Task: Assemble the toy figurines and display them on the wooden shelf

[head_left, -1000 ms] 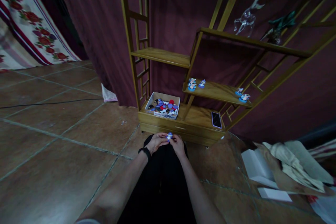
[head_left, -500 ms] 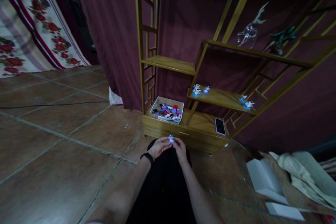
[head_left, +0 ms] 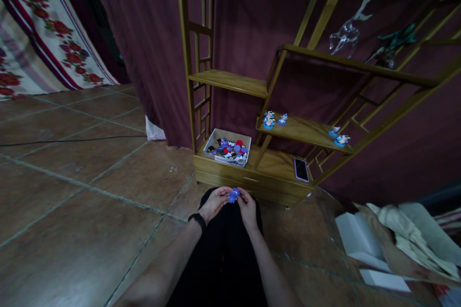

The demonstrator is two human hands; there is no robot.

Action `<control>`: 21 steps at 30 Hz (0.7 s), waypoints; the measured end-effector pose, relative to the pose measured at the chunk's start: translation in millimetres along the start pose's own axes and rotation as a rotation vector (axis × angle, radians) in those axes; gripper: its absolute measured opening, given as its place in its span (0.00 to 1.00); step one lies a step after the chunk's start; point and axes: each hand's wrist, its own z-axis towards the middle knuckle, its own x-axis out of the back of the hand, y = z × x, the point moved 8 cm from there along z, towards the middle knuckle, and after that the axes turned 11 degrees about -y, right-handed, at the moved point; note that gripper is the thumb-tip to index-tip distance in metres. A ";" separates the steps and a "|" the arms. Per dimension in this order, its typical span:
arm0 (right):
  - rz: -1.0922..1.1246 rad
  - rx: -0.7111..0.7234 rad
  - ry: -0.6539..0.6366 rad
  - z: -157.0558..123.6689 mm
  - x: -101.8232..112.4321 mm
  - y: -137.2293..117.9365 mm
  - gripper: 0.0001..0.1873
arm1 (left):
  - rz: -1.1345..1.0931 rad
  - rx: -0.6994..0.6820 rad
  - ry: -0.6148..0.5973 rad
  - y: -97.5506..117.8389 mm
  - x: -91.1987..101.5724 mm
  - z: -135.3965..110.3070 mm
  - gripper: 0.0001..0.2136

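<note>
My left hand (head_left: 215, 203) and my right hand (head_left: 248, 205) meet above my dark lap, both pinched on a small blue figure (head_left: 233, 195) on a round base. Just beyond them stands a low wooden shelf unit (head_left: 252, 175). On its bottom board sits a white box (head_left: 227, 146) filled with several small coloured pieces. More small blue figures (head_left: 269, 119) stand on the middle shelf, with two more figures (head_left: 339, 136) at its right end.
A dark phone (head_left: 301, 170) lies on the bottom board. A glass deer (head_left: 348, 24) and a dark green ornament (head_left: 392, 43) stand on the top shelf. White boxes (head_left: 355, 242) and crumpled paper (head_left: 406, 235) lie on the tiled floor at right. A black cable (head_left: 72, 140) crosses the floor at left.
My hands have stayed together on the small figure, turning it a little. The view has shifted slightly as my head moved.
</note>
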 end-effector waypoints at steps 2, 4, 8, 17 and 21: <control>-0.018 -0.003 0.008 0.8 1.1 0.8 0.17 | -0.001 0.006 0.002 -0.6 0.9 0.5 0.13; -0.029 0.004 0.018 1.3 2.5 1.1 0.17 | -0.001 0.002 -0.005 -0.3 0.6 1.4 0.13; 0.000 -0.029 0.020 2.7 4.2 6.3 0.18 | -0.028 0.005 -0.022 -1.2 -3.4 5.1 0.16; 0.071 -0.148 0.035 13.2 5.0 24.2 0.18 | 0.021 0.056 0.032 -7.0 -8.9 15.0 0.14; 0.093 -0.151 0.037 11.0 6.8 23.2 0.18 | 0.069 0.053 0.063 -9.2 -6.9 16.6 0.14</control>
